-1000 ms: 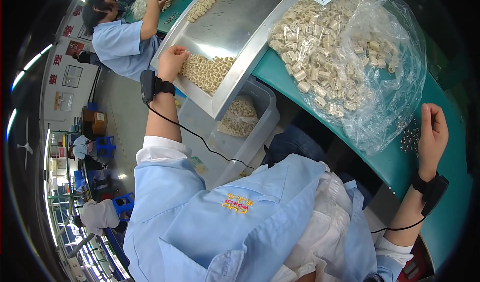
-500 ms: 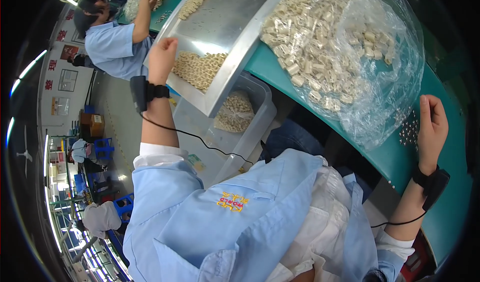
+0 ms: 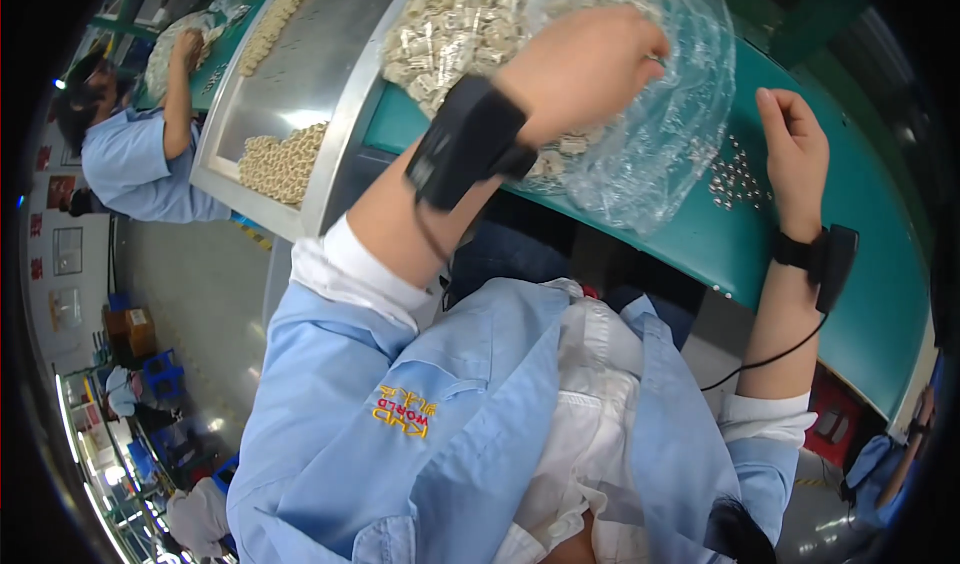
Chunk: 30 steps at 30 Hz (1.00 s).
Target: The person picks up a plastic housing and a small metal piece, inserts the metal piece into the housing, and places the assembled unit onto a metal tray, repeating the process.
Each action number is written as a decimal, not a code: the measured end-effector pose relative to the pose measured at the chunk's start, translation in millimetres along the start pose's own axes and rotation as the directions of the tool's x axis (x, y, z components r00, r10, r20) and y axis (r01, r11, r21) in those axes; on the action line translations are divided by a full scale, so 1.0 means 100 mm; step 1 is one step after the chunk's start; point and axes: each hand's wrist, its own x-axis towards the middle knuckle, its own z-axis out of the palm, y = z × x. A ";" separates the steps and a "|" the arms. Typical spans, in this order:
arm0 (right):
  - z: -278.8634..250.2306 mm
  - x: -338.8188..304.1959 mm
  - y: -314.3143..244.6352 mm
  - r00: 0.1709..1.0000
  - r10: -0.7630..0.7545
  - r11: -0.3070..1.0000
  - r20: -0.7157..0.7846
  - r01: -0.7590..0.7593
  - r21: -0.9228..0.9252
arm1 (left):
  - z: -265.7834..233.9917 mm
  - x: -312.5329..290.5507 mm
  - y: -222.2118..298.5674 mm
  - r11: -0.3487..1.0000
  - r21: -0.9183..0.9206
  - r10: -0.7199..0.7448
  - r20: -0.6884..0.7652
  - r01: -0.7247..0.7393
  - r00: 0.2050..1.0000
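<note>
Head view. Left hand, upper centre of the frame, rests curled on the clear bag, its fingers closed into the plastic near the top; whether they pinch the film or only press on it cannot be told. A black wrist unit is strapped just below the hand. The bag lies on the green bench at upper centre and is filled with small pale parts. Right hand, right of centre, lies flat and open on the bench, fingers extended, holding nothing; small metal beads are scattered just beside it, touching the bag's right edge. A second black unit sits on the right wrist, with a thin cable trailing down. Upper left: a metal tray carries more pale parts along its near and far edges. Far upper left: another person's sleeve in light blue.
</note>
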 end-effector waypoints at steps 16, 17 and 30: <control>0.04 -0.01 -0.12 0.999 0.040 0.998 0.015 -0.039 -0.051 | 0.04 -0.12 -0.31 0.886 0.410 -0.257 0.049 0.215 0.965; 0.04 -0.01 -0.13 0.999 0.027 0.999 0.019 -0.026 -0.046 | -0.01 -0.12 -0.31 0.890 0.398 -0.292 0.115 0.225 0.950; -0.07 0.00 -0.02 0.984 0.038 0.976 0.175 0.002 -0.220 | -0.03 0.20 0.22 0.957 -0.125 -0.231 0.213 0.262 0.949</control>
